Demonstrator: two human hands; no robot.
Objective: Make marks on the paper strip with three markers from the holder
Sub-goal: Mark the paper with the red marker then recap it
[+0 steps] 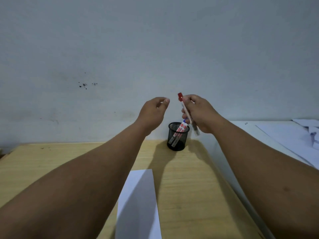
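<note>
A black mesh holder (178, 137) stands on the wooden desk (189, 187) against the wall, with two markers (179, 133) leaning inside it. Above the holder my right hand (198, 113) grips a red-capped marker (180, 97), cap pointing up and its lower end just right of the holder's rim. To the left of that cap my left hand (153, 112) hovers with its fingers curled and apart, holding nothing. A white paper strip (139, 204) lies on the desk between my forearms, running toward me.
A plain grey wall (155, 49) rises right behind the desk. To the right sits a white surface (259, 135) with loose white sheets (296, 135). The wooden desk's left corner (10, 152) shows at the left.
</note>
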